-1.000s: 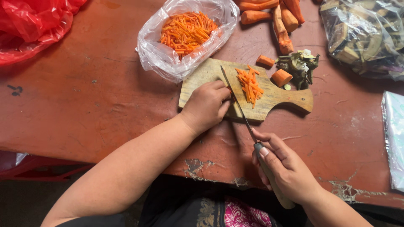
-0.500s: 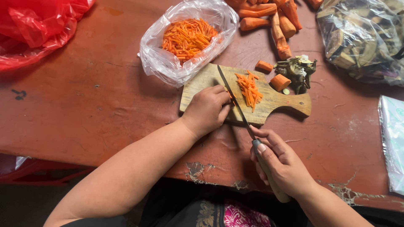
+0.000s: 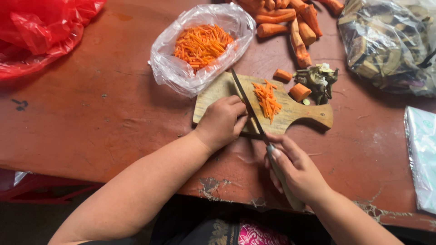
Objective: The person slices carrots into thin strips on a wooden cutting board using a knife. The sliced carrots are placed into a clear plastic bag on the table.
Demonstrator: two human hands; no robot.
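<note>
Left hand: the left hand (image 3: 222,121) rests loosely curled on the near end of the wooden cutting board (image 3: 299,114), fingers bent down onto the wood and grasping nothing, much where it lay a second ago.
Right hand: the right hand (image 3: 295,170) is closed around the pale handle of a long knife (image 3: 247,102), index finger laid forward along it.
Knife: the dark blade runs diagonally across the board from the near edge toward the far corner, its tip close to the clear plastic bag (image 3: 177,75); whether the edge touches the wood cannot be told.
What has changed: over the last second the blade stays on nearly the same slant and both hands hold their places; only the head camera has drifted, shifting the view a little.
Cut carrot: a small heap of carrot strips (image 3: 267,100) lies on the board just right of the blade, apart from it.
What that suggests: the cutting appears paused, with the strips gathered and not yet moved off the board.
Bag: it holds a larger mound of orange shreds (image 3: 202,43) and touches the board's far corner.
Around the board: two carrot stubs (image 3: 299,91) and a pile of greenish trimmings (image 3: 318,79) sit at the handle end, whole carrots (image 3: 297,38) beyond them.
Table: worn red tabletop (image 3: 91,113), a red plastic bag (image 3: 36,31) at far left.
</note>
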